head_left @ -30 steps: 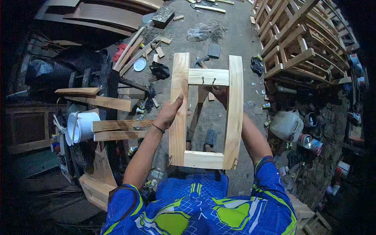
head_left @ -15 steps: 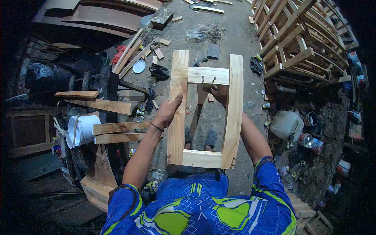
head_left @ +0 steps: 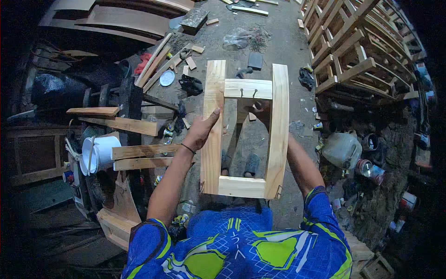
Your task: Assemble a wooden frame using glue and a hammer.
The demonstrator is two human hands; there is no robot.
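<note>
A pale wooden frame point(head_left: 212, 149), made of two long rails joined by two shorter crosspieces, is held up in front of me. My left hand point(head_left: 203, 129) grips its left rail, thumb on the upper face and fingers hidden underneath. Behind the right rail passes my right forearm; my right hand point(head_left: 261, 111) shows partly through the opening, fingers curled at the underside in shadow. Two bent nails point(head_left: 255, 93) stick out of the far crosspiece point(head_left: 237, 87). Just beyond that crosspiece a dark curved thing point(head_left: 242, 73) shows; whether it is held I cannot tell.
Stacked wooden frames point(head_left: 346, 60) rise at the far right. On the left are a white bucket point(head_left: 100, 154) and jutting boards point(head_left: 144, 151). Wood offcuts point(head_left: 162, 63), a black bag point(head_left: 191, 85) and a plastic jug point(head_left: 341, 149) lie on the littered floor.
The view has shifted slightly. Both hands keep their places on the wooden frame, and the dark curved thing beyond it sits a little further right.
</note>
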